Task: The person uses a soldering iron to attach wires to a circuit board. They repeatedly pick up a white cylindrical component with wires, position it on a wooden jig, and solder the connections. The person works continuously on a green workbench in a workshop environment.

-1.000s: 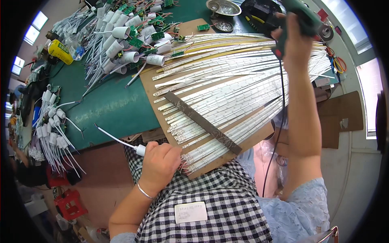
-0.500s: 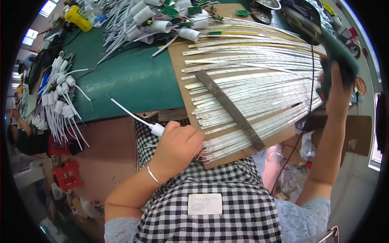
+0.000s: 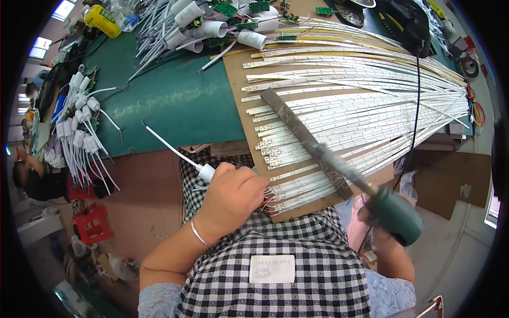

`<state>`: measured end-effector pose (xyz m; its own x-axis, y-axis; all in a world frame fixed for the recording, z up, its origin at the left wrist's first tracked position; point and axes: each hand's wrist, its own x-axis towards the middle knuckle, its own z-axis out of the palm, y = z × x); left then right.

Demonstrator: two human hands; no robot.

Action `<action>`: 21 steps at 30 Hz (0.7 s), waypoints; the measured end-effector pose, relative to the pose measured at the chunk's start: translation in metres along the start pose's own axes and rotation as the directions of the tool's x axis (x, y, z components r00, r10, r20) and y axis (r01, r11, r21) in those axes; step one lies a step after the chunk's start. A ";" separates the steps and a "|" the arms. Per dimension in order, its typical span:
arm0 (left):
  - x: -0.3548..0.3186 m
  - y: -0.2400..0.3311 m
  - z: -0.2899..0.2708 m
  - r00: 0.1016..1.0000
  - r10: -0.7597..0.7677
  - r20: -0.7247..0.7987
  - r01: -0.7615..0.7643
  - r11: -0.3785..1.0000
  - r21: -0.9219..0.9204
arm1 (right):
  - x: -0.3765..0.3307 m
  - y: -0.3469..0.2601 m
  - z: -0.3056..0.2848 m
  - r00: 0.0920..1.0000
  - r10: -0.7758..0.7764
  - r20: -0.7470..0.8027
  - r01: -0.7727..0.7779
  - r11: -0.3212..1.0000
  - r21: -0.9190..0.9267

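My left hand [image 3: 233, 195] is closed around a white plastic cap [image 3: 206, 173] with a white cable [image 3: 169, 144] running up from it to a bare-wire end. Its fingertips are near the lower left corner of a fan of LED strips [image 3: 339, 108], where thin red and white wires [image 3: 269, 199] show. What else the fingers pinch is hidden. My right hand [image 3: 386, 233] grips a green soldering gun [image 3: 398, 214], its long tip slanting up left above a dark flat bar [image 3: 299, 132]. That bar lies across the strips. The gun partly covers the right hand.
The strips lie on a brown board [image 3: 241, 100] atop a green table [image 3: 175, 106]. White caps with cables and green circuit boards [image 3: 225, 8] heap at the back; another bundle [image 3: 79, 124] hangs off the left edge. A black holder [image 3: 408, 24] and cord [image 3: 417, 100] are at right.
My right hand has brought the soldering gun from beside the black holder at the upper right down toward me, over the strips. My left hand has barely moved.
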<state>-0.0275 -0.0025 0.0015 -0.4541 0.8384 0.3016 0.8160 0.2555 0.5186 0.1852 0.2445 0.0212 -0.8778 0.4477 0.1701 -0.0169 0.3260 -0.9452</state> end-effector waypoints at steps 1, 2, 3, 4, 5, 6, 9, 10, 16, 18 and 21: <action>-0.001 -0.002 0.001 1.000 -0.002 -0.002 0.002 1.000 -0.012 | 0.002 -0.003 0.003 0.990 0.077 0.118 -0.085 0.994 0.063; 0.000 -0.003 0.000 1.000 -0.023 0.005 0.023 0.999 -0.037 | 0.003 -0.004 0.009 0.967 0.157 0.198 -0.177 0.980 0.088; 0.000 -0.003 0.000 0.999 -0.044 0.013 0.045 0.997 -0.062 | 0.004 -0.006 0.015 0.932 0.236 0.274 -0.271 0.958 0.098; 0.000 -0.003 -0.001 0.998 -0.065 0.021 0.066 0.994 -0.087 | 0.003 -0.004 0.025 0.895 0.325 0.306 -0.364 0.928 0.080; 0.001 -0.001 -0.003 0.993 -0.106 0.052 0.110 0.991 -0.079 | 0.006 -0.005 0.038 0.879 0.345 0.330 -0.419 0.888 0.187; 0.003 0.001 -0.006 0.987 -0.139 0.085 0.147 0.986 -0.085 | 0.008 -0.009 0.050 0.861 0.375 0.344 -0.476 0.834 0.281; 0.004 0.003 -0.006 0.978 -0.187 0.086 0.198 0.971 -0.132 | 0.031 -0.018 0.082 0.893 0.272 0.360 -0.449 0.610 0.653; 0.004 0.004 -0.006 0.978 -0.194 0.071 0.203 0.967 -0.154 | 0.038 -0.013 0.086 0.895 0.225 0.384 -0.435 0.624 0.649; 0.002 -0.001 -0.004 0.989 -0.126 0.079 0.135 0.982 -0.134 | 0.035 0.012 0.105 0.949 0.136 0.283 -0.302 0.643 0.704; -0.001 -0.002 -0.004 0.997 -0.045 0.059 0.048 0.997 -0.063 | 0.035 0.011 0.107 0.960 0.120 0.254 -0.273 0.612 0.742; -0.003 -0.002 -0.003 0.998 0.052 0.033 -0.052 0.998 0.022 | 0.035 0.008 0.105 0.916 0.253 0.312 -0.399 0.662 0.634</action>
<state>-0.0291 -0.0071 0.0021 -0.3992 0.8660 0.3011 0.8465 0.2220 0.4840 0.1042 0.1757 -0.0094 -0.9576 0.2324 -0.1701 0.0354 -0.4911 -0.8704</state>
